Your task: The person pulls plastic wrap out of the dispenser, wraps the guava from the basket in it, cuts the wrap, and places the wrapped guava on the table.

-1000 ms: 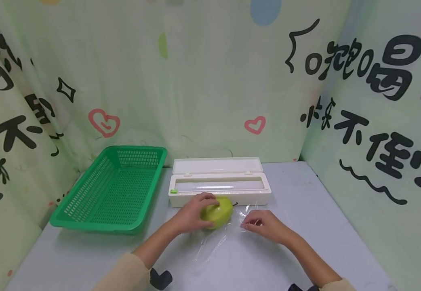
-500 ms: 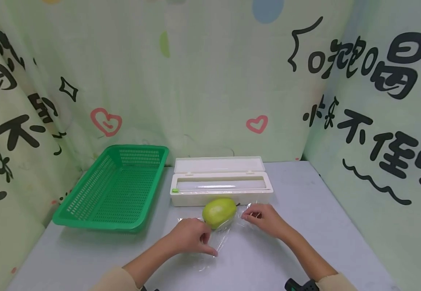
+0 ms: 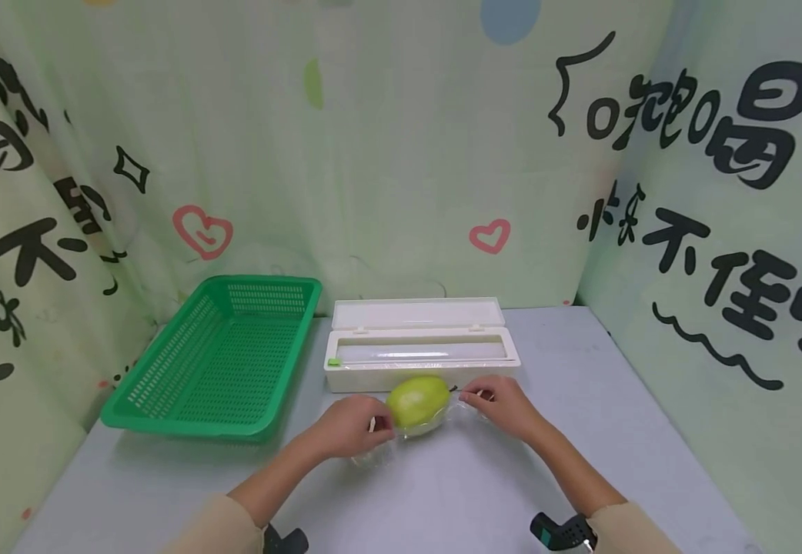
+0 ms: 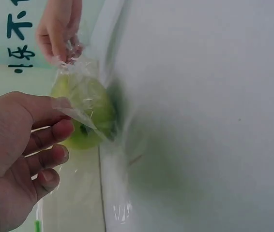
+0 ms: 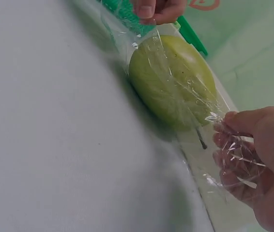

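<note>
A yellow-green pear (image 3: 418,402) with a dark stem sits on the table, clear plastic wrap (image 5: 171,77) drawn over its near side. To its left, my left hand (image 3: 352,426) pinches an edge of the wrap between thumb and forefinger; in the left wrist view the other fingers are loosely bent. Beside the stem end, my right hand (image 3: 505,404) pinches the wrap too, and crumpled film gathers against its fingers in the right wrist view. Behind the pear stands a white cling film dispenser (image 3: 422,377) with its lid raised and a roll inside.
A green plastic basket (image 3: 262,415) stands on the left of the white table (image 3: 456,492). A small green slider (image 3: 334,362) sits at the dispenser's left end. Printed curtains (image 3: 387,177) hang behind and along the sides.
My left hand has let go of the pear, moved down to the wrap, then lifted its edge up beside the pear. My right hand has stayed near the stem, rising slightly.
</note>
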The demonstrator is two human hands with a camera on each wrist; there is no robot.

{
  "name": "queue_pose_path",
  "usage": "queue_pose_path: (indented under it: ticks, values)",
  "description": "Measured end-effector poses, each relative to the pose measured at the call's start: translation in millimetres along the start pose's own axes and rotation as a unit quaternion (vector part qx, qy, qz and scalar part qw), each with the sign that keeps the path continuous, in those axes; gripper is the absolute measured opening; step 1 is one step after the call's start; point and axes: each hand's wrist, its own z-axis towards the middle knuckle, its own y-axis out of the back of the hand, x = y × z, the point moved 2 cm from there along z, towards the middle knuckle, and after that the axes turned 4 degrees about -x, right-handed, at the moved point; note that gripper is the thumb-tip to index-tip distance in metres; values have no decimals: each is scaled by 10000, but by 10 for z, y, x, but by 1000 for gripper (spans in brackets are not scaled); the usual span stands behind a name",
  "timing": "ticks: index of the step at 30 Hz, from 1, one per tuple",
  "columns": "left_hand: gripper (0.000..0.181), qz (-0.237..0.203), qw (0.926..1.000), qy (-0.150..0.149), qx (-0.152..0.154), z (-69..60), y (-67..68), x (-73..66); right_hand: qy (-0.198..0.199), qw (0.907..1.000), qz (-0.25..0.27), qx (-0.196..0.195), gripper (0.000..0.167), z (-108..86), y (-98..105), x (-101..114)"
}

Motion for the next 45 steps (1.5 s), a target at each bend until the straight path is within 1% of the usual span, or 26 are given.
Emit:
queue_pose_path:
  ticks: [2, 4, 6, 8, 9, 11, 13, 15, 17, 18, 20, 22, 24, 27, 29, 32, 34, 36, 38, 41, 45]
  values:
    - [7, -143, 9999, -48, -13, 30, 72, 50, -81, 10000, -1, -26, 13, 10, -7, -22]
    - [8, -182, 9998, -70, -69, 63, 140, 95, -139, 9999, 31, -49, 12, 18, -14, -36]
    - [9, -153, 9996, -77, -206, 99, 198, 121, -162, 9998, 110, -65, 11, 29, -21, -48]
    - [9, -32, 9992, 5, -390, 132, 234, 104, -212, 9996, 184, -81, 11, 42, -30, -59]
    - [9, 26, 9988, 5, -491, 142, 243, 71, -231, 9994, 226, -100, 11, 47, -34, -64]
    - [10, 59, 9981, -83, -610, 156, 224, -31, -271, 9992, 278, -130, 10, 59, -43, -78]
    - [17, 216, 9975, -269, -610, 158, 159, -160, -316, 9990, 260, -160, 10, 68, -47, -83]
    - [25, 547, 9955, -570, -530, 153, 70, -268, -338, 9989, 280, -171, 10, 77, -51, -85]
    - [30, 980, 9915, -736, -440, 146, -11, -333, -372, 9988, 286, -165, 10, 90, -57, -86]
    - [30, 1203, 9887, -783, -441, 143, -41, -343, -381, 9987, 296, -153, 10, 96, -59, -87]
    - [26, 1513, 9841, -775, -510, 139, -70, -343, -370, 9988, 313, -122, 11, 105, -64, -92]
    - [19, 1663, 9812, -732, -651, 138, -70, -328, -344, 9989, 287, -106, 11, 109, -66, -96]
    - [13, 1708, 9796, -740, -763, 139, -60, -308, -310, 9991, 279, -96, 11, 104, -59, -99]
    - [10, 1659, 9788, -852, -847, 140, -43, -288, -294, 9991, 292, -74, 12, 88, -48, -101]
    - [11, 1519, 9814, -843, -811, 138, -40, -273, -268, 9992, 291, -59, 12, 76, -43, -97]
    - [11, 1194, 9881, -667, -700, 137, -34, -256, -182, 9995, 241, -50, 13, 55, -47, -84]
    - [10, 947, 9925, -491, -595, 140, -28, -243, -53, 9997, 241, -70, 15, 32, -54, -57]
    - [8, 753, 9953, -325, -514, 142, -22, -232, 127, 9995, 268, -131, 17, 0, -63, -8]
    - [7, 603, 9969, -185, -465, 146, -21, -216, 381, 9985, 328, -215, 19, -41, -71, 66]
    - [6, 469, 9977, -31, -483, 149, -22, -193, 953, 9945, 299, -310, 17, -105, -85, 191]
    - [5, 332, 9976, 166, -590, 154, -9, -166, 1678, 9855, 153, -181, 19, -163, -138, 301]
